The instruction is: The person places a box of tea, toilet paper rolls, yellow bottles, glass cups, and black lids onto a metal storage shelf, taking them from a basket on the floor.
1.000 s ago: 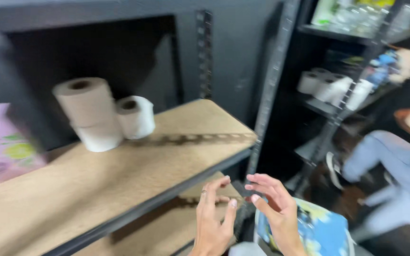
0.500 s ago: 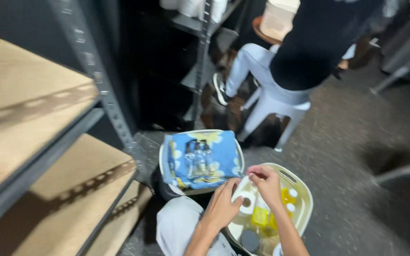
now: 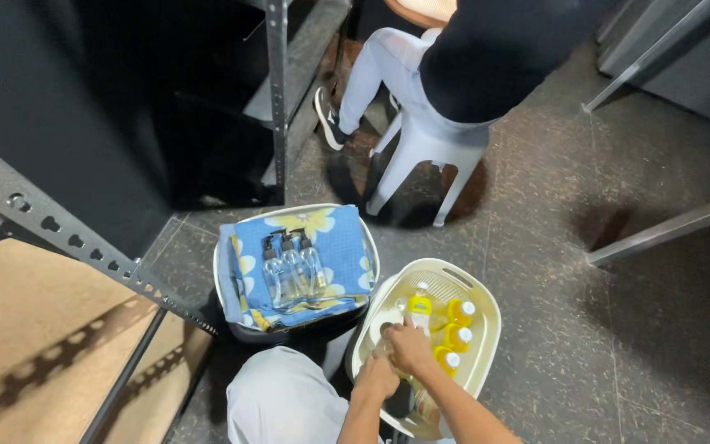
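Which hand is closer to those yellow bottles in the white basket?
Right. The right hand sits in the cream basket beside the yellow bottles; the left hand is lower, near the basket's left wall.

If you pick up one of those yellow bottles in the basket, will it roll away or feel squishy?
The yellow bottles look like round, hard plastic, so one would probably feel stiff, not squishy. Lying on its side it could roll, but the cream basket walls and neighbouring bottles would likely stop it. The smooth surface may be a bit slippery. Both hands are in the basket beside them.
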